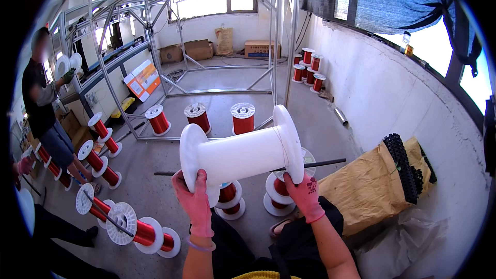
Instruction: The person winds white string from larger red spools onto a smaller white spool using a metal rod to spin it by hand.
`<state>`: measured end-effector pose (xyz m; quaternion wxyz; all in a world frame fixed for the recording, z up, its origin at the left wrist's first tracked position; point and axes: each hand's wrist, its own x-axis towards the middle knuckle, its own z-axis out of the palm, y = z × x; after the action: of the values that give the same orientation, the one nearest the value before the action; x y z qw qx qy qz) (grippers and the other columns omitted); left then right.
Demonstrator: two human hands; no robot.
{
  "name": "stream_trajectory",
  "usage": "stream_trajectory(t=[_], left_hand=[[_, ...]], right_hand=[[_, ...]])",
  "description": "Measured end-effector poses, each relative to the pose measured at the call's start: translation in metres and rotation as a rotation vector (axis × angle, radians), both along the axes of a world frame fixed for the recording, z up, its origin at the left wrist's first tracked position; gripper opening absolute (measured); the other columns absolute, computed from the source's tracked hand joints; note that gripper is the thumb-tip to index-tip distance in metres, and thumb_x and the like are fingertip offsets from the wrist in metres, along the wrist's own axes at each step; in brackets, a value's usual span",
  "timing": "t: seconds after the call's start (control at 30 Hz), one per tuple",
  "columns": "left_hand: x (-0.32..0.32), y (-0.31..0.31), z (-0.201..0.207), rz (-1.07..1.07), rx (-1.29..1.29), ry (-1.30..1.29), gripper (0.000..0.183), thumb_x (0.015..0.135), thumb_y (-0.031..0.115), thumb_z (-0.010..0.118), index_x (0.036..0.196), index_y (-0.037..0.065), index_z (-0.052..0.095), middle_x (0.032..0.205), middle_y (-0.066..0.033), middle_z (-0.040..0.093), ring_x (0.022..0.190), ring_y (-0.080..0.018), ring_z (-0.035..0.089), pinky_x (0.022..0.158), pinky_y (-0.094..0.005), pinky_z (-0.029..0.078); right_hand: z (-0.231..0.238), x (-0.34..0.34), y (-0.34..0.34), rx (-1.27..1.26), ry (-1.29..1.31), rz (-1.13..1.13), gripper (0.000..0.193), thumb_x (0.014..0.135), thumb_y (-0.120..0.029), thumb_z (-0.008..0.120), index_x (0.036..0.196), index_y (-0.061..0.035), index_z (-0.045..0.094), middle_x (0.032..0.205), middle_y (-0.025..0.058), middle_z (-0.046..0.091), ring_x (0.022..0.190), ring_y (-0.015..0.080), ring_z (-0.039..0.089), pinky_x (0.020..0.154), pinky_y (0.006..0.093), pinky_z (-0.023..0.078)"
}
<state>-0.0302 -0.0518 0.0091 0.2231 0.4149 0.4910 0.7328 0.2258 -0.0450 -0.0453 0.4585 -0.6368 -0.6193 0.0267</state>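
A large white spool is held nearly level in front of me, its right end a little higher. Its core looks bare except for a thin strand of wire near the right flange. My left hand, in a pink glove, grips the left flange from below with the thumb up. The right flange's lower edge is in my right hand, also in a pink glove. Behind the spool runs a dark rod, partly hidden. Below it stand stacked spools of red wire, partly covered by the white spool.
Several red-wire spools stand ahead by a metal frame; others are at the left, one with a rod. More stand by the right wall. Brown sacks lie at my right. A person holds white spools at the left.
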Motion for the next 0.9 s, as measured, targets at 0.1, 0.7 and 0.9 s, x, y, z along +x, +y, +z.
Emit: stream_trajectory(t=[0.1, 0.7, 0.9], left_hand=[[0.0, -0.001, 0.0, -0.03, 0.01, -0.009, 0.036, 0.084, 0.019, 0.071, 0.107, 0.001, 0.049, 0.102, -0.0086, 0.052, 0.094, -0.0161, 0.051, 0.087, -0.0319, 0.043], [0.037, -0.014, 0.045, -0.212, 0.065, 0.007, 0.036, 0.083, 0.014, 0.07, 0.108, 0.001, 0.046, 0.103, -0.0087, 0.051, 0.096, -0.0158, 0.05, 0.088, -0.0319, 0.042], [0.057, -0.018, 0.061, -0.313, 0.072, -0.01, 0.036, 0.083, 0.015, 0.069, 0.107, 0.001, 0.047, 0.103, -0.0085, 0.051, 0.096, -0.016, 0.05, 0.089, -0.0318, 0.042]], right_hand=[[0.008, 0.0, -0.005, 0.007, -0.07, 0.01, 0.024, 0.084, -0.029, 0.064, 0.086, -0.006, 0.059, 0.069, 0.0131, 0.064, 0.063, 0.0344, 0.064, 0.056, 0.043, 0.05], [0.054, 0.056, -0.021, 0.333, -0.093, 0.027, 0.025, 0.078, -0.015, 0.072, 0.095, -0.001, 0.061, 0.076, 0.0173, 0.064, 0.066, 0.0364, 0.064, 0.059, 0.04, 0.05], [0.054, 0.077, -0.026, 0.391, -0.133, -0.034, 0.018, 0.078, -0.016, 0.072, 0.09, -0.007, 0.06, 0.076, 0.0096, 0.06, 0.062, 0.0308, 0.061, 0.053, 0.0375, 0.048]])
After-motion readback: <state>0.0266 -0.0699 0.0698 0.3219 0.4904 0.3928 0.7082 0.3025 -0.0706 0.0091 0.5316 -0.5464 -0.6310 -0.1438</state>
